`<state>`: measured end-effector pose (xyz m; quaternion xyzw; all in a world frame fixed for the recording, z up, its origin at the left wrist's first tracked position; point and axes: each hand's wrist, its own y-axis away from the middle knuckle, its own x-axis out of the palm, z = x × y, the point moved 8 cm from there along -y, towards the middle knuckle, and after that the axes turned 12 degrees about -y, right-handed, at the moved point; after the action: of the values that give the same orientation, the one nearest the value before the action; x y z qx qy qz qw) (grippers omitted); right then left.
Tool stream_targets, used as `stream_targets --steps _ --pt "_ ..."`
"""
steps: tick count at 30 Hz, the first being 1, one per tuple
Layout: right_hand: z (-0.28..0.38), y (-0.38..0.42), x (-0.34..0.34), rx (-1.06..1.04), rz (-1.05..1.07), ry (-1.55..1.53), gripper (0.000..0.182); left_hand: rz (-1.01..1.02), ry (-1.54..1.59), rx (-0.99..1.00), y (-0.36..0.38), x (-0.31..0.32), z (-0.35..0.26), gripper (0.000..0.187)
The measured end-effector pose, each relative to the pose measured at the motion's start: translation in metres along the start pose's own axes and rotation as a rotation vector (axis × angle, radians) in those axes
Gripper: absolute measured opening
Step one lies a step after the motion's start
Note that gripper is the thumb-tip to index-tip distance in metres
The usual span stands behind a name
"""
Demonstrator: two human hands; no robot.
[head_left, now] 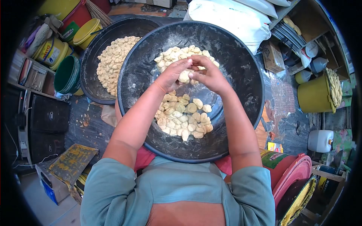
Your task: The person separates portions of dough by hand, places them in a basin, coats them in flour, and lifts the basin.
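A large black basin [132,109] rests in front of my body. Over its middle, my left hand [174,75] curls its fingers around a small pale dough piece [184,77]. My right hand [209,75] meets it from the other side, thumb against the same piece and fingers bent; its fingertips are partly hidden. Behind my hands lies a heap of rounded dough pieces [177,53] in the basin. Nearer to me in the same basin, a spread of flatter dough pieces [184,122] lies close together. White powder marks the basin's inner wall.
At left, a second black basin [90,81] holds many more dough pieces [115,62]. Buckets, including a green one [65,77] and a yellow one [315,94], flank the work area. White sacks [226,24] lie beyond. A red lidded bucket [290,169] stands by my right elbow.
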<state>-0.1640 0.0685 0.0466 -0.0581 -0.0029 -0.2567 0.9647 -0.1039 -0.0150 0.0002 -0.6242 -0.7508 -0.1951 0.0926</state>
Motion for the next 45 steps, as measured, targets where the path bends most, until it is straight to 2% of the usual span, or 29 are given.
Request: stream_targets --steps 2,3,5,7,8,10,11,14,16,19,20,25,26,28,29,31,32,34,35,38,39,40,42,45 --pt "-0.015 -0.009 -0.013 -0.011 -0.07 0.1 0.033 0.04 0.062 -0.014 -0.001 -0.004 0.006 0.041" --pt "-0.008 -0.008 -0.013 -0.084 -0.06 0.198 0.033 0.003 0.04 -0.048 0.002 -0.002 0.006 0.046" --pt "0.009 -0.006 -0.012 -0.231 -0.038 0.396 0.033 0.056 0.165 0.029 0.0 0.003 0.0 0.048" --pt "-0.004 -0.006 -0.01 -0.059 0.018 0.225 0.033 0.11 0.228 0.085 0.003 0.005 -0.009 0.051" --pt "-0.01 -0.005 -0.007 0.028 0.045 0.139 0.033 0.084 0.124 0.084 0.003 0.004 -0.009 0.051" --pt "0.003 -0.002 -0.002 -0.011 0.081 0.326 0.035 0.035 -0.084 0.08 0.003 0.003 -0.008 0.053" --pt "0.007 0.0 0.0 -0.031 0.1 0.42 0.036 0.01 -0.084 0.06 0.004 0.004 -0.008 0.053" --pt "0.009 0.0 0.0 -0.104 0.102 0.362 0.041 -0.019 -0.003 0.036 0.007 0.006 -0.009 0.054" --pt "0.006 0.001 0.004 -0.093 0.073 0.377 0.04 0.034 0.161 0.069 0.005 0.001 -0.008 0.053" --pt "-0.003 -0.002 0.0 -0.033 0.061 0.382 0.039 0.059 0.227 0.109 0.002 0.0 -0.01 0.048" --pt "-0.007 -0.003 -0.002 -0.006 0.063 0.381 0.038 0.053 0.199 0.117 0.0 -0.001 -0.009 0.047" --pt "0.011 0.001 0.002 -0.161 0.08 0.344 0.023 -0.07 0.1 0.126 0.0 -0.008 -0.011 0.04" --pt "0.013 0.002 0.004 -0.183 0.083 0.316 0.02 -0.111 0.034 0.1 0.0 -0.011 -0.009 0.037" --pt "0.003 0.0 -0.002 -0.09 0.124 0.228 0.022 -0.192 -0.1 0.047 0.001 -0.019 -0.006 0.033" --pt "-0.003 -0.002 -0.008 -0.044 0.143 0.185 0.023 -0.194 -0.271 -0.028 0.001 -0.02 -0.004 0.031" --pt "-0.026 -0.008 -0.042 0.151 -0.056 0.09 0.027 -0.196 -0.612 -0.177 0.006 -0.024 -0.006 0.031" --pt "-0.04 -0.01 -0.059 0.246 -0.152 0.044 0.029 -0.128 -0.699 -0.142 0.004 -0.021 -0.007 0.033" --pt "-0.071 -0.013 -0.1 0.184 -0.384 0.104 0.033 0.001 -0.873 -0.067 0.001 -0.021 -0.002 0.037" --pt "-0.095 -0.016 -0.123 0.168 -0.471 0.246 0.052 0.026 -0.929 -0.081 -0.003 -0.028 0.009 0.044" --pt "-0.128 -0.017 -0.127 0.31 -0.659 0.454 0.081 -0.037 -1.16 0.116 -0.001 -0.031 -0.002 0.045" --pt "-0.143 -0.027 -0.123 0.336 -0.635 0.463 0.099 -0.05 -1.149 0.048 0.0 -0.035 -0.001 0.044" --pt "-0.134 -0.035 -0.107 0.341 -0.661 0.536 0.099 -0.068 -1.184 0.071 0.0 -0.036 -0.003 0.043" --pt "-0.124 -0.048 -0.067 0.522 -0.503 0.816 0.09 -0.095 -1.254 0.11 0.001 -0.037 -0.004 0.041" --pt "-0.139 -0.058 -0.049 0.287 -0.38 0.994 0.077 -0.167 -1.185 0.064 -0.002 -0.048 -0.009 0.038"
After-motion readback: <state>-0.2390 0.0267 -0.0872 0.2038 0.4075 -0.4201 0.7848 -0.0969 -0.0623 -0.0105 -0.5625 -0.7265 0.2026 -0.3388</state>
